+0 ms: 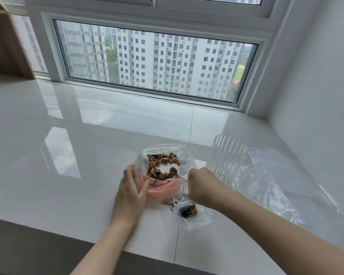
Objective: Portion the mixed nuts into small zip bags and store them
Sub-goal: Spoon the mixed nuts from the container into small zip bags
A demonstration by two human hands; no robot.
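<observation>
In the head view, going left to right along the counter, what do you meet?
Left hand gripping the bag's edge → large bag of mixed nuts → right hand holding a white spoon → ribbed clear plastic cup → empty clear plastic bags, lying flat.

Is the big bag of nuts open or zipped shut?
Open: the big bag mouth gapes, nuts show inside, and the white spoon reaches in.

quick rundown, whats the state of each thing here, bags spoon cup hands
big nut bag: open, mouth held wide, nuts inside
white spoon: bowl down among the nuts
small zip bag: lying open, a few nuts inside
clear ribbed cup: upright, looks empty
spare bags: flat, empty
left hand: grips big bag's edge
right hand: holds spoon handle
</observation>
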